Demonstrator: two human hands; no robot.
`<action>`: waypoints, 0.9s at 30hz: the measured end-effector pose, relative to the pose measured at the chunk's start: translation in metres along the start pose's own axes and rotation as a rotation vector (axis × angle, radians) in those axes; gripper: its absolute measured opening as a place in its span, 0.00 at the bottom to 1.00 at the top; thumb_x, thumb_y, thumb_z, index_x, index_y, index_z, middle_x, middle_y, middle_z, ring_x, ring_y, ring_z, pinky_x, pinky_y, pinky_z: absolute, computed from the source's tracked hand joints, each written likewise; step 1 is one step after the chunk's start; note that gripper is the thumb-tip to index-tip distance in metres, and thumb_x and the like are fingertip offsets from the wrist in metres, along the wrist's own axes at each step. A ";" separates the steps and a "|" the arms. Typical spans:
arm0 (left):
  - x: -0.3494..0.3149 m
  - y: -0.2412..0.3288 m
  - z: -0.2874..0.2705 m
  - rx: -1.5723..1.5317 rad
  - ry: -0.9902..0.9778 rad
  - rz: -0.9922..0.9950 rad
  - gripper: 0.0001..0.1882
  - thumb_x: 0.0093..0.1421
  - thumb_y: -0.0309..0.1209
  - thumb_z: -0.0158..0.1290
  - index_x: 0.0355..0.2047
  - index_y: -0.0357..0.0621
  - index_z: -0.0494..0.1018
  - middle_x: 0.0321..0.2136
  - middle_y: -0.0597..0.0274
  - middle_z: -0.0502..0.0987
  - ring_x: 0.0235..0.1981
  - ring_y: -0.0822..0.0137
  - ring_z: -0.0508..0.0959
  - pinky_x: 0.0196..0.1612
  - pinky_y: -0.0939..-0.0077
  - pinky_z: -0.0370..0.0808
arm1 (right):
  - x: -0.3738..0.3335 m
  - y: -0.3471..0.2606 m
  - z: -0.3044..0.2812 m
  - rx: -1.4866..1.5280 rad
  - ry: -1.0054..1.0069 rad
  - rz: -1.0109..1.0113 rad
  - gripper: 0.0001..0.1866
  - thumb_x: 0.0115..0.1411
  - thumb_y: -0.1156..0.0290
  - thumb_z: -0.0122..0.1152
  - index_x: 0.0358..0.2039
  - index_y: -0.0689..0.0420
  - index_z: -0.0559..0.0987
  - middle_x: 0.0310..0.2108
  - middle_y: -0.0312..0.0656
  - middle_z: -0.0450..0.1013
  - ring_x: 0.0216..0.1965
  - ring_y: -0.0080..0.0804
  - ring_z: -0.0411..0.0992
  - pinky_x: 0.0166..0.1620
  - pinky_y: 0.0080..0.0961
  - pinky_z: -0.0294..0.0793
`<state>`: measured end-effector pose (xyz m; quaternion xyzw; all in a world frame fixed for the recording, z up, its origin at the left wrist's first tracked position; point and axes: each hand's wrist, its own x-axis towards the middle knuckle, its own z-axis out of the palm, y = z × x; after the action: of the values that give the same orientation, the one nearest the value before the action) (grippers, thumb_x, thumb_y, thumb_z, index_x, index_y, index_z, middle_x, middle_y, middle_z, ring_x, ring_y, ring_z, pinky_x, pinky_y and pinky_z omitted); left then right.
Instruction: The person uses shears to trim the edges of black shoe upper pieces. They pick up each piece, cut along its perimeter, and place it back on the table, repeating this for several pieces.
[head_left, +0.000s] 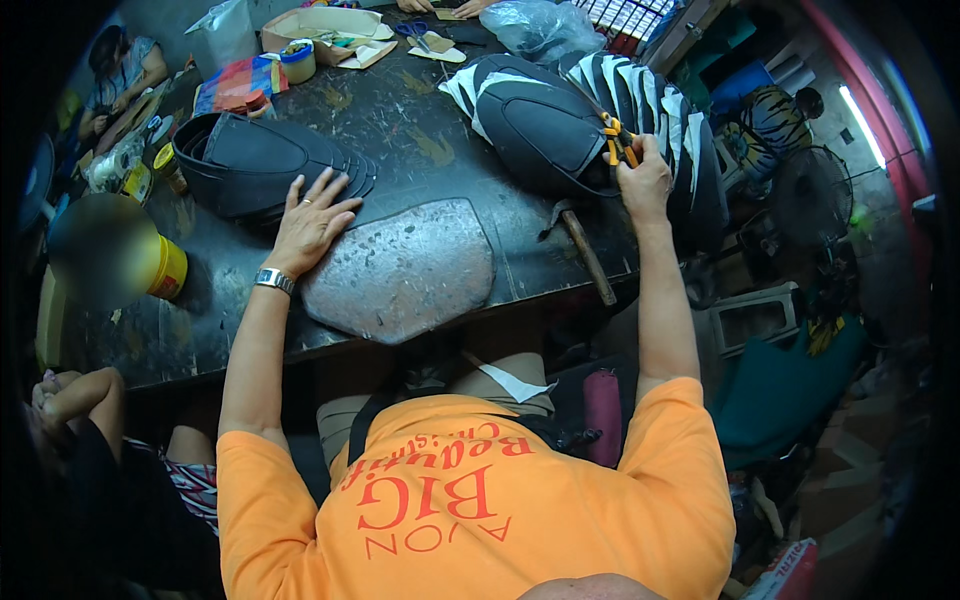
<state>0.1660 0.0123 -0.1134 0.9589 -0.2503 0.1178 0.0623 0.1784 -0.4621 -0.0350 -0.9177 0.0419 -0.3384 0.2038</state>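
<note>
My left hand point(312, 228) lies with fingers spread, its fingertips at the near right edge of a stack of black shoe uppers point(245, 160). In my closed right hand point(645, 182) is a two-handled tool point(619, 140) with orange-and-black grips; its thin metal end points up and left over a second pile of black shoe uppers point(540, 125). White lining pieces point(640, 90) stick out of that pile. Between my hands, a worn grey slab point(410, 268) rests at the table's near edge. A hammer point(585, 250) with a wooden handle lies right of the slab.
The dark table point(420, 130) holds a yellow tub point(168, 268), a small lidded jar point(298, 62), blue-handled scissors point(412, 30) and a clear plastic bag point(540, 28). Other people sit at the far left, near left and far right. A fan point(812, 195) stands at right.
</note>
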 end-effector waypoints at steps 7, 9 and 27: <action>-0.002 0.010 0.000 -0.059 -0.059 -0.007 0.22 0.66 0.48 0.42 0.55 0.58 0.73 0.63 0.62 0.63 0.69 0.63 0.51 0.69 0.56 0.34 | 0.010 0.040 0.017 -0.026 -0.064 -0.057 0.11 0.49 0.75 0.60 0.34 0.55 0.72 0.27 0.51 0.75 0.34 0.54 0.75 0.37 0.44 0.71; -0.002 0.021 -0.005 -0.083 0.038 -0.024 0.20 0.63 0.43 0.50 0.53 0.54 0.74 0.60 0.60 0.66 0.66 0.59 0.57 0.68 0.53 0.41 | 0.008 0.028 0.007 0.003 -0.005 -0.065 0.11 0.48 0.75 0.60 0.34 0.56 0.72 0.27 0.51 0.75 0.33 0.54 0.75 0.37 0.44 0.72; -0.048 0.085 -0.020 -2.228 -0.234 -0.476 0.16 0.60 0.37 0.57 0.43 0.40 0.73 0.38 0.62 0.78 0.36 0.69 0.79 0.41 0.76 0.77 | -0.163 -0.120 -0.026 0.888 -0.610 0.337 0.15 0.48 0.81 0.67 0.27 0.56 0.67 0.22 0.27 0.65 0.24 0.10 0.64 0.28 0.11 0.63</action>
<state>0.0797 -0.0352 -0.1009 0.3991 -0.0319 -0.2743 0.8743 0.0296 -0.3265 -0.0673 -0.7808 -0.0193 -0.0058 0.6244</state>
